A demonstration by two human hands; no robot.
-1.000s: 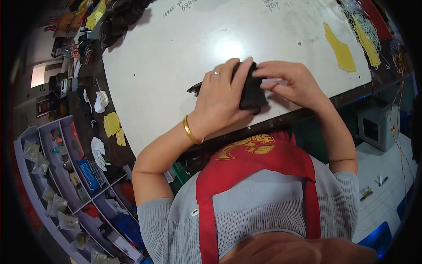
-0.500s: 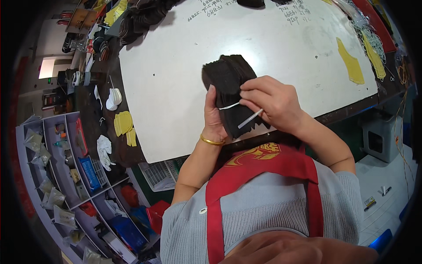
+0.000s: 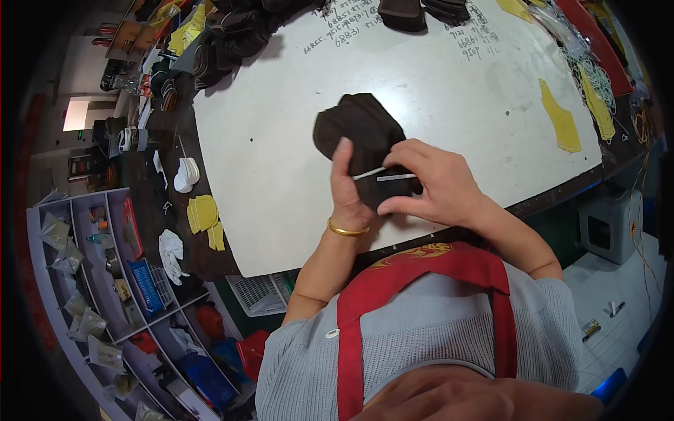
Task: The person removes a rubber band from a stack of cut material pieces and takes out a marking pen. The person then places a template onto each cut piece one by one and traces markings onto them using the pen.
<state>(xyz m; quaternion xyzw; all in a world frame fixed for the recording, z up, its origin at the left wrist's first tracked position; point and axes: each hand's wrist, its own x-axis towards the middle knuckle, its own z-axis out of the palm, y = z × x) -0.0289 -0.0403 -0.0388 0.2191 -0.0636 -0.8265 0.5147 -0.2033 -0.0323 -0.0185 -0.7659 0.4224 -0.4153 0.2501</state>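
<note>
dark brown fabric piece (image 3: 361, 137) — soft, folded and rumpled, lifted off the white table, near-centre, far end tilted up and to the left | thin white strip (image 3: 385, 175) — narrow, flat, lying crosswise over the near end of the piece, roughly level, partly covered by fingers at left and right

— What's in the hands above the white worktable (image 3: 449, 91)?
— A stack of dark brown cut pieces (image 3: 361, 137), gripped from below by the left hand (image 3: 349, 196), gold bangle (image 3: 345, 229) at the wrist. The right hand (image 3: 432, 186) pinches a thin white strip (image 3: 385, 175) laid across the stack.
— And around them?
— Yellow cut shapes (image 3: 562, 123) lie near the table's right edge, more dark pieces (image 3: 239, 35) are heaped at the far left corner, and grey shelving (image 3: 105, 281) with small bins stands at the person's left.
</note>
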